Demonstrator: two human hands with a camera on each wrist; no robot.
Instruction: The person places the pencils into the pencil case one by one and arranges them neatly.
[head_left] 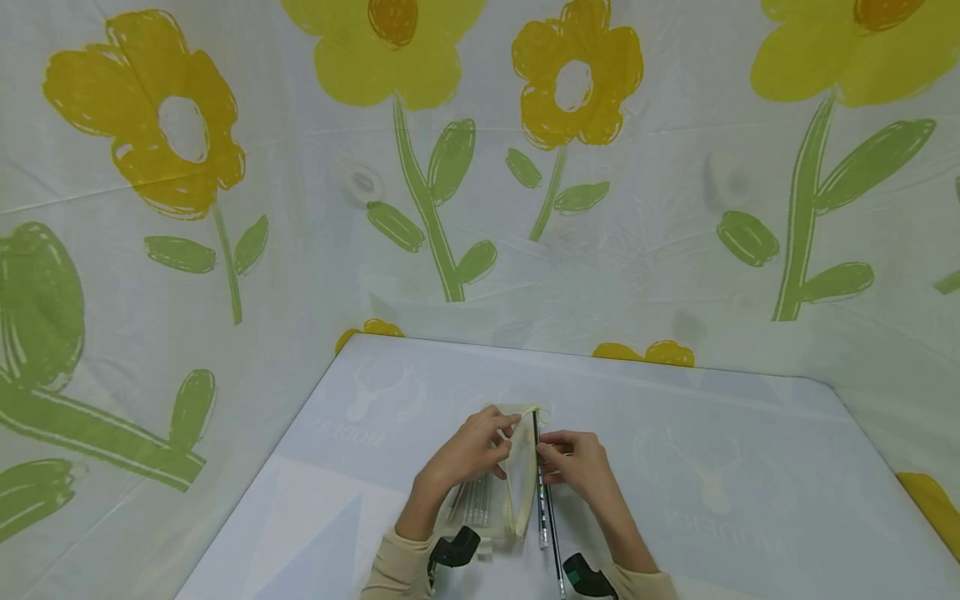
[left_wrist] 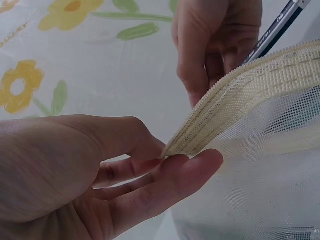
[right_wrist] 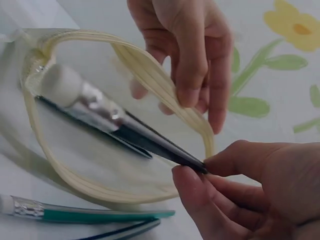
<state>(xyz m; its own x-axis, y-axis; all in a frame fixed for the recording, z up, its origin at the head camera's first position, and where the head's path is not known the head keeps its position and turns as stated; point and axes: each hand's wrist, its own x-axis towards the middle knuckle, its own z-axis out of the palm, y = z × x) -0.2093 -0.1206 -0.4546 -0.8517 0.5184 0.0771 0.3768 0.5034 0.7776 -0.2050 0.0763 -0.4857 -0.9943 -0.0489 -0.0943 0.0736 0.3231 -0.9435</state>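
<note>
A cream mesh zip pouch (left_wrist: 260, 75) lies on the table with its zipped mouth spread wide. My left hand (head_left: 476, 442) pinches the zipper edge between thumb and fingers and holds it up. With thumb and fingertips, my right hand (head_left: 577, 458) pinches a dark pencil (right_wrist: 142, 137) whose white eraser end points toward the pouch's zip end, over the opening. Another dark pencil (right_wrist: 95, 122) shows within the mouth's outline in the right wrist view. Several pencils (head_left: 472, 504) show through the mesh in the head view.
A green pencil (right_wrist: 90, 215) and a dark blue one (right_wrist: 132, 231) lie on the table beside the pouch, near my right hand. The white table (head_left: 750, 467) has faint printed patterns. Behind it hangs a flower-print cloth (head_left: 645, 233).
</note>
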